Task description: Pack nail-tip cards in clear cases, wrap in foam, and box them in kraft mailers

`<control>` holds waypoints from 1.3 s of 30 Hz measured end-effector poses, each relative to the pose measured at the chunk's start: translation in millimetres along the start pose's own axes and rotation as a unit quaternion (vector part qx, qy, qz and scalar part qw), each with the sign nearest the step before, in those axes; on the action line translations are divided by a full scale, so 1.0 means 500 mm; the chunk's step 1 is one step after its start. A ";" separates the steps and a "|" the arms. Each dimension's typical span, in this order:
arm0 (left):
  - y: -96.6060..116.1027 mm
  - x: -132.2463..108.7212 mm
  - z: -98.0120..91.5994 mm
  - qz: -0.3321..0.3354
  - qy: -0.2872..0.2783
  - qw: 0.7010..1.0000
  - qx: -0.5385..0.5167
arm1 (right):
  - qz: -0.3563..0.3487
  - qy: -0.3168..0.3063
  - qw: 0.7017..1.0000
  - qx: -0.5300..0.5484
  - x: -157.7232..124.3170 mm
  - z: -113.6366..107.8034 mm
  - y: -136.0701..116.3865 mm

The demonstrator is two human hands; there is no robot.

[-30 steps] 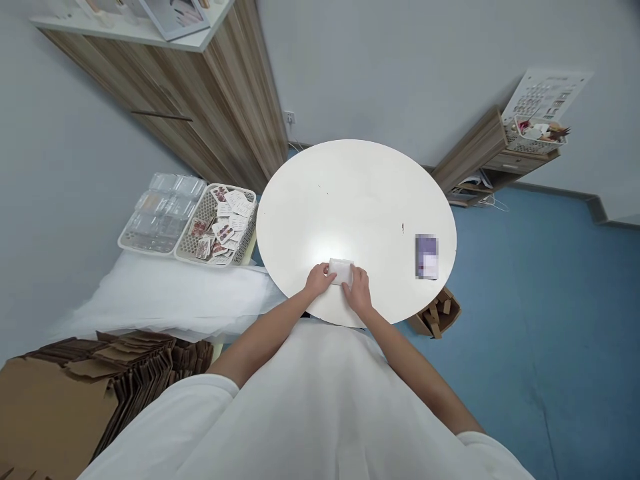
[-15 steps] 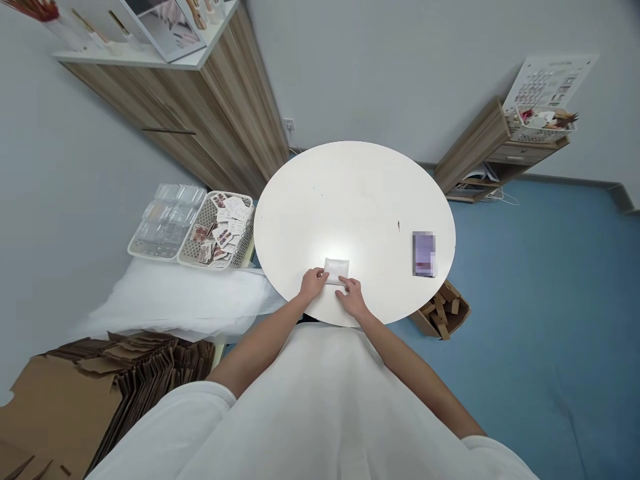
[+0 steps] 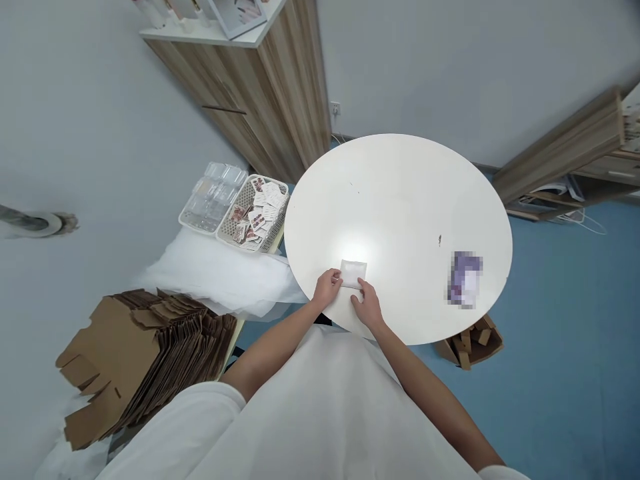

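A small, flat white packet (image 3: 353, 273) lies on the round white table (image 3: 410, 200), close to its front edge. My left hand (image 3: 328, 287) is closed at the packet's left side, pinching that edge between thumb and fingers. On the other side, my right hand (image 3: 367, 303) rests a fingertip on the packet's lower right corner. Its thumb is apart from that finger, below the packet. What is inside the packet does not show.
A pixelated purple item (image 3: 465, 280) lies at the table's right. Left of the table are a basket of printed cards (image 3: 257, 213), a tray of clear boxes (image 3: 213, 199), white sheeting (image 3: 220, 270) and stacked flat cardboard (image 3: 145, 353). A carton (image 3: 470, 343) stands on the floor.
The view has swung left, so the table and hands appear further right. The packet stays between both hands, with the left hand still at its left edge and the right at its lower right.
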State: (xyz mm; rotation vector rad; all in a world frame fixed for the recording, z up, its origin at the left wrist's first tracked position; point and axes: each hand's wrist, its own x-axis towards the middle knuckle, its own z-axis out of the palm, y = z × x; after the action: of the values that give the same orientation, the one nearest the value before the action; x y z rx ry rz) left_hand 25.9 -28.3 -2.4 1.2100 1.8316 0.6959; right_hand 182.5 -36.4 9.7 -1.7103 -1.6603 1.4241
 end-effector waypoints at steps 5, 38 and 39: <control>-0.022 0.044 -0.057 0.009 0.021 1.000 -0.012 | 0.014 0.004 1.000 -0.001 0.053 0.040 -0.061; -0.121 0.247 -0.296 0.116 0.044 0.990 0.064 | -0.104 -0.089 0.975 -0.175 0.295 0.232 -0.251; -0.120 0.243 -0.296 0.112 0.043 0.991 0.063 | -0.110 -0.095 0.974 -0.172 0.291 0.230 -0.250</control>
State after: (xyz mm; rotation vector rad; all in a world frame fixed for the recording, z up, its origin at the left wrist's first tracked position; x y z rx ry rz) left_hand -154.4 58.7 -13.2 1.5068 1.8503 0.7763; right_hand -7.7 81.2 4.7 -1.5282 -2.2342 1.2861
